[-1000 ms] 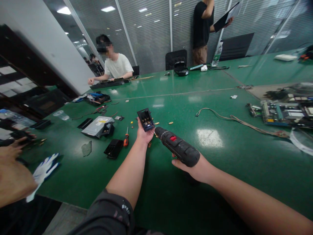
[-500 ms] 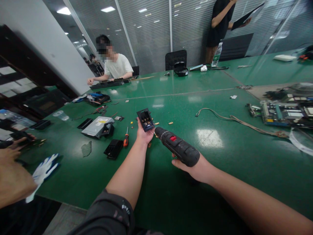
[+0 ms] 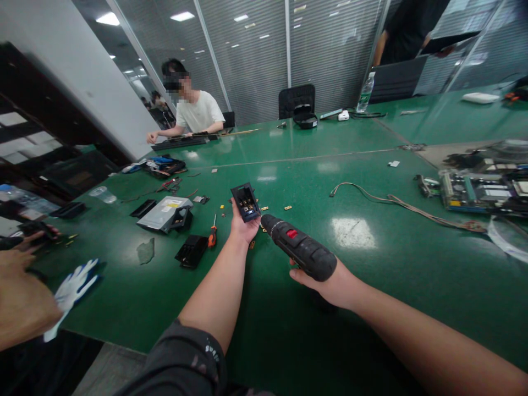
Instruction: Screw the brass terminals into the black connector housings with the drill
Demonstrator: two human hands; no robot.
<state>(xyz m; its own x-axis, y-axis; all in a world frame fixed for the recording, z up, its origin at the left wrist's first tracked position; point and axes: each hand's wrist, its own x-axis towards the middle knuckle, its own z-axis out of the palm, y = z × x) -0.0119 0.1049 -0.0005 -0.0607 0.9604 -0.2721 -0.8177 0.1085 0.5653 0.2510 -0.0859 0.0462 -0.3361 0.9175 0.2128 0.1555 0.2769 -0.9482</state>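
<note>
Two hands, left hand (image 3: 244, 226) grip pinching boxy black plastic module (image 3: 246, 202), right hand (image 3: 330, 281) grip wrapped around ribbed black electric screwdriver (image 3: 299, 247)

The black housing (image 3: 246, 202) is a small rectangular plastic frame with an open face, and small metal contacts (image 3: 248, 209) show inside its lower half. It is held tilted above the green table (image 3: 371, 181) near the middle of the scene, gripped from below by the left hand (image 3: 243, 226). The electric screwdriver (image 3: 299, 247) is a stubby dark tool with a red switch (image 3: 291, 233) on its upper side. It lies in the right hand (image 3: 332, 283), nose aimed far-left, with its tip just beside the housing's lower right corner. Whether they touch cannot be told.
</note>
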